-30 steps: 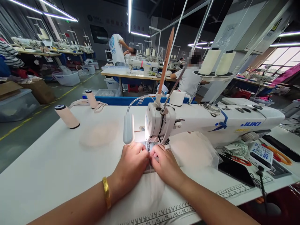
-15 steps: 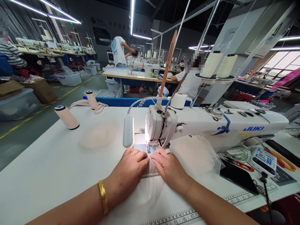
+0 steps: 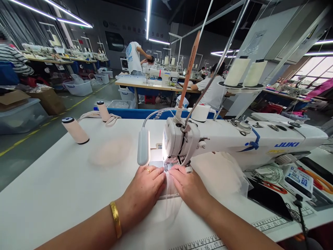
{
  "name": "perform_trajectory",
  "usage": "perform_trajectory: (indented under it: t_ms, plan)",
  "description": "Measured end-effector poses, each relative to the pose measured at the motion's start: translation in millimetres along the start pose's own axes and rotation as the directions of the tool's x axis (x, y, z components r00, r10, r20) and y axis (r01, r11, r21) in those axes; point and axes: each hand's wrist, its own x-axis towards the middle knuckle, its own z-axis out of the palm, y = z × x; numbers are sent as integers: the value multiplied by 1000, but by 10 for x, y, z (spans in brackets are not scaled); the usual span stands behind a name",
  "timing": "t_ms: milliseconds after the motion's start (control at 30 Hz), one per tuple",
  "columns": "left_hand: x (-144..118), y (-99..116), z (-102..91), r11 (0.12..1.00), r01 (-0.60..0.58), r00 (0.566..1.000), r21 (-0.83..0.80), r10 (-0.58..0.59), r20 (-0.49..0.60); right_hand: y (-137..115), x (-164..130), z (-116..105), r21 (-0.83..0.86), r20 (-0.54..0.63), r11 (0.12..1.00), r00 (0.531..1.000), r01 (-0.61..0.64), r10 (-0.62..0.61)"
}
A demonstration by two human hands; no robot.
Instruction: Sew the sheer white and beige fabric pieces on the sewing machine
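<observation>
My left hand (image 3: 145, 187) and my right hand (image 3: 188, 187) lie flat side by side on a sheer pale fabric strip (image 3: 169, 194), fingertips pressing it just in front of the needle of the white JUKI sewing machine (image 3: 234, 142). The fabric runs from under the presser foot toward me between both hands. A gold bangle sits on my left wrist and a ring on that hand. The machine's small lamp (image 3: 143, 146) hangs just left of the needle, lit area beneath it.
Two pink thread cones (image 3: 75, 130) and a pale fabric piece (image 3: 110, 154) lie on the white table (image 3: 52, 194) to the left. Sheer fabric (image 3: 226, 173), cords, scissors and a dark tablet (image 3: 270, 198) sit right. Other people work at machines behind.
Both hands have stayed together at the needle, shifting only slightly with the fabric. The view has drifted a little to the left and down.
</observation>
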Motion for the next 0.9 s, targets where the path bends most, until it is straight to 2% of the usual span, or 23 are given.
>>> perform_trajectory:
  t_ms: [300,400,500,600,733,800,900]
  plan:
    - [-5,-9,15,1000,1,1000,6,-1,-19,-14,17,1,-50,-13,999,1000,-4,4]
    - [-1,-21,12,1000,26,1000,-11,-25,10,-13,14,5,-69,-12,998,1000,8,-9]
    - [-11,-7,-68,998,56,996,-32,-53,77,-11,-17,-34,-69,18,997,999,40,-39]
    - [-51,58,-233,995,63,986,-80,-50,156,-35,-55,-179,7,65,996,994,89,-89]
    - [-140,157,-347,989,41,969,-144,-4,249,-130,-65,-456,253,225,960,957,124,-183]
    - [-179,152,-273,988,27,981,-151,2,193,-181,-58,-531,313,288,942,933,120,-215]
    - [-194,59,-68,984,-22,997,-177,36,73,-208,-45,-498,277,296,948,925,155,-237]
